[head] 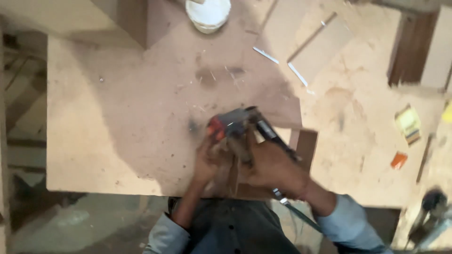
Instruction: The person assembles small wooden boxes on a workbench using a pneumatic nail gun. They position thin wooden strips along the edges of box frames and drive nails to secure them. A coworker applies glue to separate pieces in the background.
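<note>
Sawdust and scraps are lying over a wide brown board counter (117, 117) in what looks like a carpentry workshop, seen from straight above. Both hands are working close together at the near edge of the counter. The right hand (273, 167) is wrapping around the grip of a dark handheld power tool (235, 124) with a red-orange patch at its end; a dark hose or cable (301, 214) is trailing from it past the wrist toward the body. The left hand (207, 162) is pressing in beside the tool, its fingers closed against a narrow upright piece of wood (233, 174) between the two hands, though motion blur is hiding exactly how they are gripping it. So both hands are closed, the right one on the tool, the left one apparently on the wood.

Judging from this, the step in hand is fixing or fastening at the wooden piece, with the tool's nose being set against it. The next move is calling for a steady left-hand hold and a square, firm press of the tool, with the fingers kept out of its line.

Farther off, a white bucket (208, 14) is standing at the far edge, thin pale strips (266, 55) are lying near a flat board offcut (320, 47), and a small orange block (399, 160) is sitting well apart on the right.
</note>
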